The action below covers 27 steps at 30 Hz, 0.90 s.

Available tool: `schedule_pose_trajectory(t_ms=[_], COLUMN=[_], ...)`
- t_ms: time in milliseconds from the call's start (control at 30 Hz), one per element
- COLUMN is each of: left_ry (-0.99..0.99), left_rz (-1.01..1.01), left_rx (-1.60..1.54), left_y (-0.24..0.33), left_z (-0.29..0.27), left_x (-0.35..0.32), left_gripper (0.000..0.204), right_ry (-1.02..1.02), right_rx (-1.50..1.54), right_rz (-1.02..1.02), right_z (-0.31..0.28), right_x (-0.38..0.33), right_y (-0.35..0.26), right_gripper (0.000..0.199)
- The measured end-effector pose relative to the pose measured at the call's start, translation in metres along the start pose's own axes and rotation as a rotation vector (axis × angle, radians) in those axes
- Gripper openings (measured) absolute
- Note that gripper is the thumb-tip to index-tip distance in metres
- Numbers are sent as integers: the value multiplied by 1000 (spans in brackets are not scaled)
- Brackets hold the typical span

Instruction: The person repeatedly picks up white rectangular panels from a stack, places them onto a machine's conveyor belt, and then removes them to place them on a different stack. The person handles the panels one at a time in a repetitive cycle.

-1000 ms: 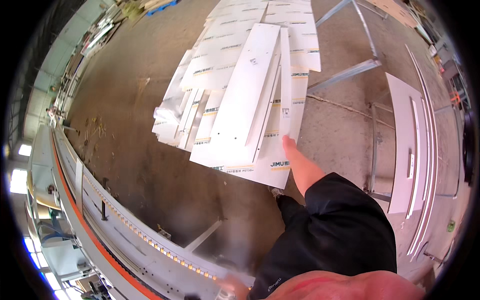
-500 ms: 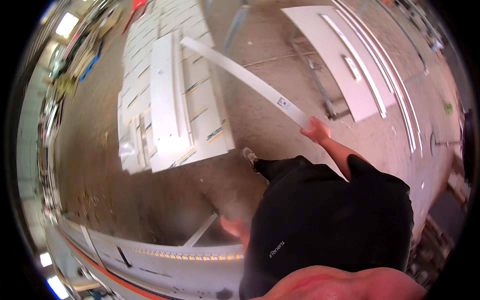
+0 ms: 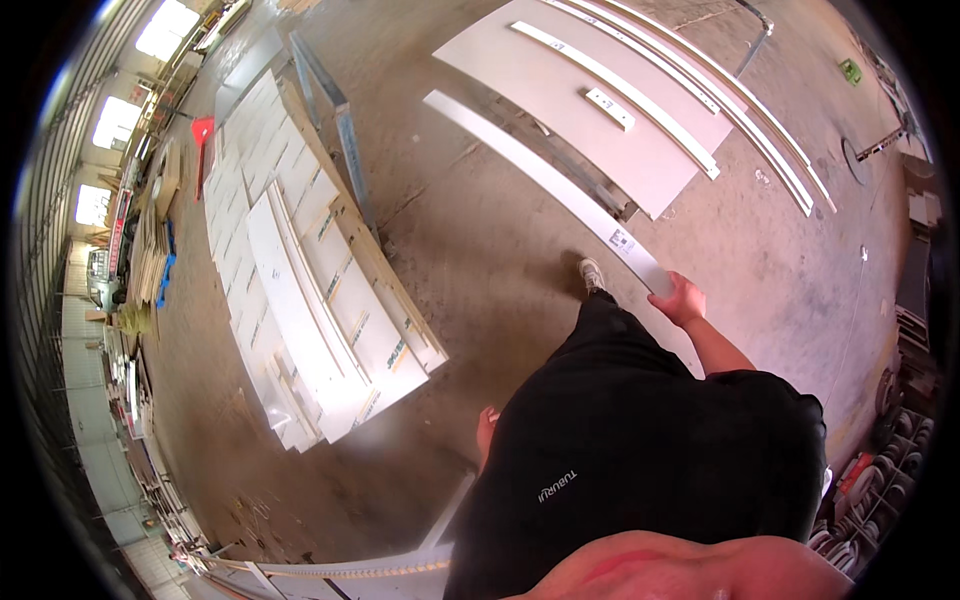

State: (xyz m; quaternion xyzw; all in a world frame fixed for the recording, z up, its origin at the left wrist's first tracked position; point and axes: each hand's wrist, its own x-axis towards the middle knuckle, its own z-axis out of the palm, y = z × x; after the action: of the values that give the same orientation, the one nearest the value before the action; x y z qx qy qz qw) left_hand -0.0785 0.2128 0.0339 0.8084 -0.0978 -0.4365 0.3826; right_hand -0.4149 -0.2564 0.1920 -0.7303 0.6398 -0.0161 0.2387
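My right hand (image 3: 683, 300) is closed round the near end of a long, narrow white board (image 3: 560, 185). A small printed label sits on the board not far from my fingers, and its far end reaches forward and left over the floor. Low beside my body hangs my left hand (image 3: 486, 432), partly covered by my black shirt. Its visible fingers are a little apart, with nothing seen in them.
On the left lies a stack of white printed panels (image 3: 410, 345), with narrower boards on top. A pale sheet (image 3: 645, 180) on a metal frame carries white strips (image 3: 640, 95) at far right. A grey machine bed (image 3: 400, 578) runs behind my left side.
My body has turned to the right and moved on, the white board still in my right hand. That board now lies nearer the strips on the pale sheet. My left hand has dropped closer to my body.
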Motion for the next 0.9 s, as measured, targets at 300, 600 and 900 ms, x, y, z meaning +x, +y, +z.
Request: schedule_pose_trajectory(t_ms=[300, 600, 900], left_ry=[-109, -125, -118], left_rz=[41, 164, 69], left_rx=[537, 121, 416], left_y=[171, 322, 244], left_z=[91, 182, 135], left_x=[67, 110, 94], left_gripper=[34, 41, 38], right_ry=[35, -63, -95], right_rx=[-27, -32, -213], right_rz=[105, 177, 160], right_z=[-89, -143, -171], right_x=[232, 380, 472], right_y=[40, 59, 96], right_gripper=[73, 74, 89])
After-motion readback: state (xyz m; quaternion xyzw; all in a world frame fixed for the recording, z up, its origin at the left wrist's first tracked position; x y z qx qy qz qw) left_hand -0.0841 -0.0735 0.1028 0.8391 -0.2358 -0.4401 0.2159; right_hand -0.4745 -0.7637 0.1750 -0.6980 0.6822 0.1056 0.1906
